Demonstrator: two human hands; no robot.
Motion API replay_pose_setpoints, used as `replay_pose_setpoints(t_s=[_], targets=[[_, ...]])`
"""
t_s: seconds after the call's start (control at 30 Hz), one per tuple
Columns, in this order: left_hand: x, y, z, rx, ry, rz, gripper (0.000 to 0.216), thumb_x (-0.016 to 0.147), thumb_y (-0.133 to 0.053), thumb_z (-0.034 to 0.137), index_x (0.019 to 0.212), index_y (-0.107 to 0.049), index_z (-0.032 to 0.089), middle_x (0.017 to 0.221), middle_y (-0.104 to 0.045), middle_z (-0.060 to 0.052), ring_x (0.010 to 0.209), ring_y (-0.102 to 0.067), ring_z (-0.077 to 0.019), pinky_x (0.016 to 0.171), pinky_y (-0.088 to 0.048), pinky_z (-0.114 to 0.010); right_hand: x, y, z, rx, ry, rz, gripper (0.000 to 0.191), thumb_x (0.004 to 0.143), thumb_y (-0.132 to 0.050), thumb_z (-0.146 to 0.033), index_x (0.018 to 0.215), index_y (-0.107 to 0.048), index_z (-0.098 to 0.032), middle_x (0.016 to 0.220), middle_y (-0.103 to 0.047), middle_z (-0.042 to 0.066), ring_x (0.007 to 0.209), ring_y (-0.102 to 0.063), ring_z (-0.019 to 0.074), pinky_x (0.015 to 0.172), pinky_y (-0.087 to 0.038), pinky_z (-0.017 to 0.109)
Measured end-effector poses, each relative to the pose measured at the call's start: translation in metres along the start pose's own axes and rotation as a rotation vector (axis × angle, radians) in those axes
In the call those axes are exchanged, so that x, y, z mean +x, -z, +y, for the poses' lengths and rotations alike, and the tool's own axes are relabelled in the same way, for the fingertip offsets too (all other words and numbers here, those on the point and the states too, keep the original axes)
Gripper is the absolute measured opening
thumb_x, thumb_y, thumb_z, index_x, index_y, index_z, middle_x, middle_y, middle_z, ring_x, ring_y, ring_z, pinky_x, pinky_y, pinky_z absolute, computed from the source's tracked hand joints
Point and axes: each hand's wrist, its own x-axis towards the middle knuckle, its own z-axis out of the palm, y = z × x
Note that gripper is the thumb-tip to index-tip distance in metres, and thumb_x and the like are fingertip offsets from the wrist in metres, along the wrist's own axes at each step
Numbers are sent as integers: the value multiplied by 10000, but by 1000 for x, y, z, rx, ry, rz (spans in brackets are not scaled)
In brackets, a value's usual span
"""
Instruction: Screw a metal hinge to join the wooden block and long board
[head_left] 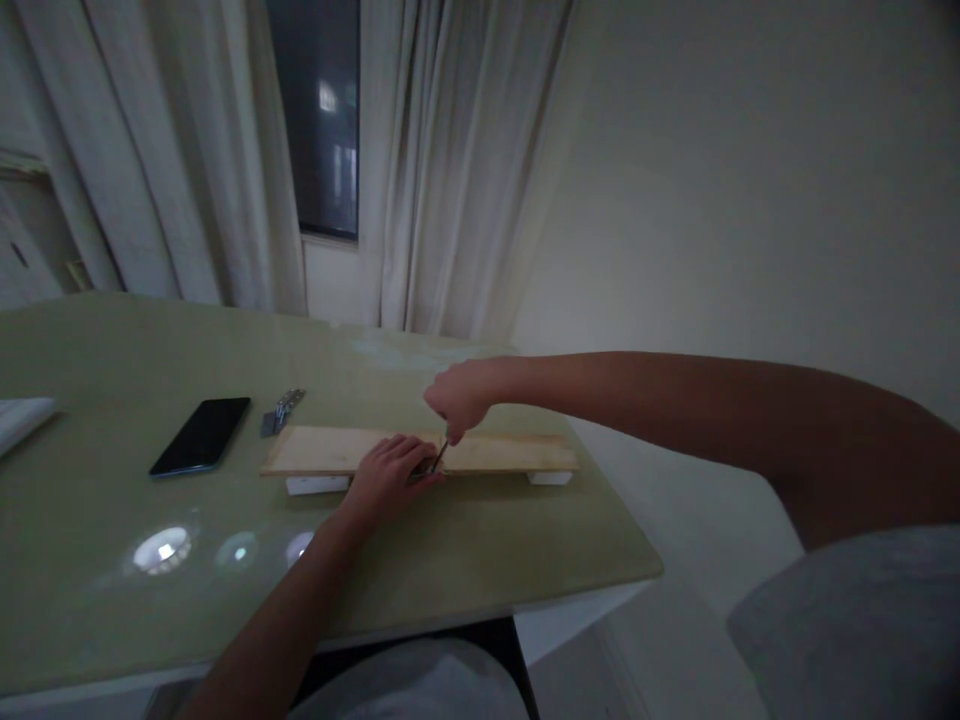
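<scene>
A long, pale wooden board (510,452) lies across two white blocks on the table. My left hand (390,472) rests on the middle of the board, its thumb along the near edge and its fingers closed over a small metal piece (424,467), mostly hidden. Above it, my right hand (461,395) is wrapped round a screwdriver, the handle covered by my fist. The screwdriver's thin shaft (441,453) slants down to the board beside my left fingertips, its tip close to the metal piece. Whether the tip touches a screw cannot be made out.
Under the board's ends are a left white block (316,485) and a right white block (550,478). A black phone (201,436) and several small metal parts (283,410) lie to the left on the glossy green table (465,570). A white object (24,420) sits at the far left.
</scene>
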Motion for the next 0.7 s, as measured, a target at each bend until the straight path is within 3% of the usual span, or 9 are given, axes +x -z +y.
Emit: replay_pose_setpoints(t_s=[0.07,0.2,0.27,0.4,0.57,0.7], targets=[[0,0,0,5,-7,-7,248,957,-738,417,1130,-713,241,1127,-784,-68,1029,-698,-277,890,-526,-400,1,0,2,17,-5,-10,327,883,-787,-453,951,-828,-136,907,-802,112,831,-745,249,731,-511,336],[1,1,1,11,-8,5,259,957,-740,431,1125,-710,237,1128,-784,-69,1023,-700,-274,897,-526,-401,-2,-4,10,31,38,79,248,842,-828,-278,1084,-810,-224,1104,-797,91,1115,-712,278,877,-489,347],[1,1,1,17,-4,5,264,956,-742,431,1124,-711,229,1123,-784,-72,1023,-699,-280,900,-526,-410,-3,-8,11,48,44,101,233,852,-810,-256,1086,-810,-245,1125,-794,83,1163,-695,279,903,-478,347],[1,0,1,-2,-2,-4,262,959,-735,428,1134,-714,234,1132,-783,-74,1027,-698,-283,903,-525,-414,-1,-11,15,88,12,51,269,838,-832,-383,1027,-834,-191,994,-807,107,984,-737,273,819,-486,345],[2,1,1,-5,-2,3,245,961,-726,433,1122,-723,248,1112,-787,-74,1013,-702,-278,884,-526,-400,2,-12,21,120,13,-65,356,909,-753,-489,923,-850,-146,814,-798,77,689,-701,180,675,-470,296],[1,0,0,3,-13,1,247,963,-723,444,1110,-726,245,1110,-788,-75,997,-706,-270,879,-535,-398,-5,-10,12,15,55,8,323,898,-792,-435,999,-828,-131,873,-800,102,754,-722,219,673,-467,312]])
